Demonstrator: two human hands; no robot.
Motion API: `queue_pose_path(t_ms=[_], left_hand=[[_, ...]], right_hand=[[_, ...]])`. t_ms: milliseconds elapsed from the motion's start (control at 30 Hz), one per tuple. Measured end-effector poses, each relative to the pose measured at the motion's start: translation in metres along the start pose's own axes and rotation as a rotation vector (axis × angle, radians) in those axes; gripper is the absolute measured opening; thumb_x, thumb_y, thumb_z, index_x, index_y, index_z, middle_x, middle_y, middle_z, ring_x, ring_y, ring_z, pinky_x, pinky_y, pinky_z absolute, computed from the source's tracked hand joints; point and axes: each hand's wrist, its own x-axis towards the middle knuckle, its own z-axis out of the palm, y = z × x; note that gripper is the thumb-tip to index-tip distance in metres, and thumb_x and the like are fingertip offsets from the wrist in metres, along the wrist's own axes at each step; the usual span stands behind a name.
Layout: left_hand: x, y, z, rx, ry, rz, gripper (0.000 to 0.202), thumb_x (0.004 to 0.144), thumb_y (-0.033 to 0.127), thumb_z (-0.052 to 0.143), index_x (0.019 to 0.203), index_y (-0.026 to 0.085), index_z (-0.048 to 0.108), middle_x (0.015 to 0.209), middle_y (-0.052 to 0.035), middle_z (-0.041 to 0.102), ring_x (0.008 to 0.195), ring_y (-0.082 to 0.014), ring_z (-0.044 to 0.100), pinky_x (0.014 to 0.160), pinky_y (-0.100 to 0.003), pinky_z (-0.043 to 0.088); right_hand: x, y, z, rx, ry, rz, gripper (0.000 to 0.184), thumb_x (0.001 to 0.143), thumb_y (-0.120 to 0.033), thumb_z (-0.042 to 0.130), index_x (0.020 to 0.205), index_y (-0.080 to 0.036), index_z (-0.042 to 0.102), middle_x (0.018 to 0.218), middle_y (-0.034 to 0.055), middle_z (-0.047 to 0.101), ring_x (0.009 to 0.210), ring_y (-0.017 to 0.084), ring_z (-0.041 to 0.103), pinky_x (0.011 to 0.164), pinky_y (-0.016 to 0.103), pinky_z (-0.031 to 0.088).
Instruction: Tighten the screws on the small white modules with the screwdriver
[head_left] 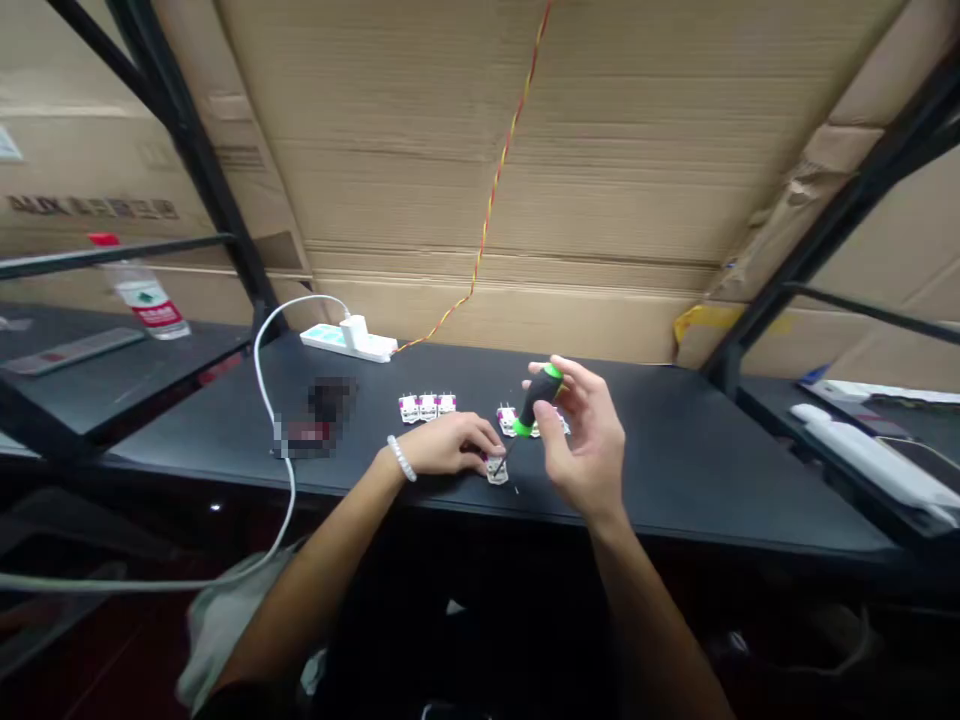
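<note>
A small white plug-like part (496, 470) with a purple edge lies near the front edge of the black table. The fingers of my left hand (454, 444) are closed on its back end, pressing it to the tabletop. In my right hand (589, 430) is a screwdriver (538, 398) with a black and green handle. It slants down to the left, its tip at the face of the white part. Behind the screwdriver sits a row of similar parts (507, 418), partly hidden by it. Three more white and purple parts (427, 407) stand side by side behind my left hand.
A white power strip (349, 342) with a plugged-in charger is at the back left, its white cable (261, 370) looping down over the table's front edge. A blurred-out item (315, 415) lies nearby. Black frame posts (795, 230) and cardboard (600, 160) bound the table.
</note>
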Motion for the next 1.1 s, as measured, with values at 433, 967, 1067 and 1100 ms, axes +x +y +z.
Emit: queue_pose_path(t_ms=[433, 967, 1067, 1100], left_hand=[[0.0006, 0.0006, 0.0005, -0.004, 0.000, -0.018, 0.024, 0.090, 0.020, 0.088, 0.115, 0.021, 0.087, 0.123, -0.0109, 0.082, 0.116, -0.0247, 0.076, 0.104, -0.033, 0.055], [-0.0002, -0.0010, 0.0008, -0.012, 0.010, 0.001, 0.023, 0.090, 0.020, 0.088, 0.113, 0.024, 0.088, 0.122, -0.0094, 0.082, 0.115, -0.0239, 0.075, 0.105, -0.032, 0.055], [-0.0001, -0.0010, 0.0007, 0.006, 0.005, -0.008, 0.026, 0.089, 0.020, 0.089, 0.115, 0.023, 0.087, 0.122, -0.0095, 0.083, 0.116, -0.0246, 0.075, 0.105, -0.033, 0.054], [-0.0001, -0.0010, 0.0007, 0.008, 0.002, -0.010, 0.027, 0.089, 0.020, 0.089, 0.115, 0.023, 0.087, 0.122, -0.0098, 0.083, 0.116, -0.0248, 0.075, 0.105, -0.033, 0.054]], right_hand=[[0.0027, 0.0003, -0.0014, -0.085, -0.015, -0.045, 0.047, 0.102, -0.026, 0.067, 0.148, -0.031, 0.060, 0.135, 0.0097, 0.071, 0.115, 0.026, 0.073, 0.100, 0.045, 0.062], [0.0010, -0.0034, -0.0057, -0.050, -0.073, -0.050, 0.052, 0.107, -0.030, 0.056, 0.159, -0.029, 0.052, 0.137, 0.0126, 0.070, 0.116, 0.027, 0.073, 0.097, 0.047, 0.064], [0.0039, -0.0048, -0.0067, -0.187, 0.031, -0.138, 0.048, 0.094, -0.034, 0.079, 0.140, -0.029, 0.068, 0.127, 0.0102, 0.068, 0.110, 0.027, 0.070, 0.092, 0.044, 0.064], [0.0050, -0.0051, -0.0077, -0.227, 0.057, -0.147, 0.047, 0.091, -0.035, 0.084, 0.136, -0.029, 0.071, 0.124, 0.0091, 0.067, 0.106, 0.025, 0.069, 0.089, 0.043, 0.063]])
